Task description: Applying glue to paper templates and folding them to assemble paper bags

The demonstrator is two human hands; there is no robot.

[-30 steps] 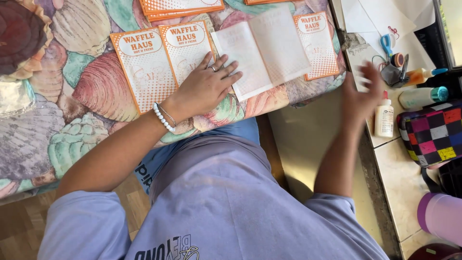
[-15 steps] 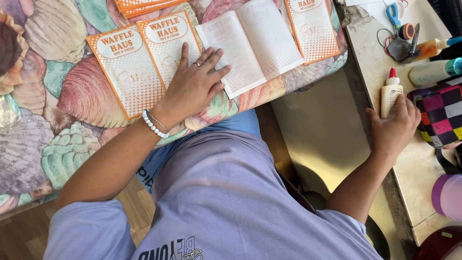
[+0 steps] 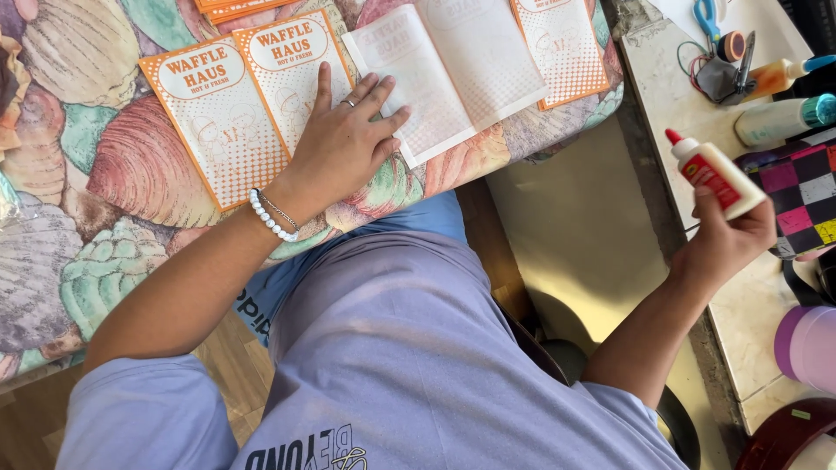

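Now left hand (image 3: 344, 139) flat (fingers spread) on paper bag (image 3: 292, 91); right hand (image 3: 727, 239) gripping glue bottle (image 3: 714, 174)

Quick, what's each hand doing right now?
Left hand: open, fingers spread, resting flat on the orange-and-white paper sheets.
Right hand: closed around a small white glue bottle with a red tip.

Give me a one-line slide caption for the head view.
Left hand flat on orange paper sleeves; right hand holds a glue bottle.
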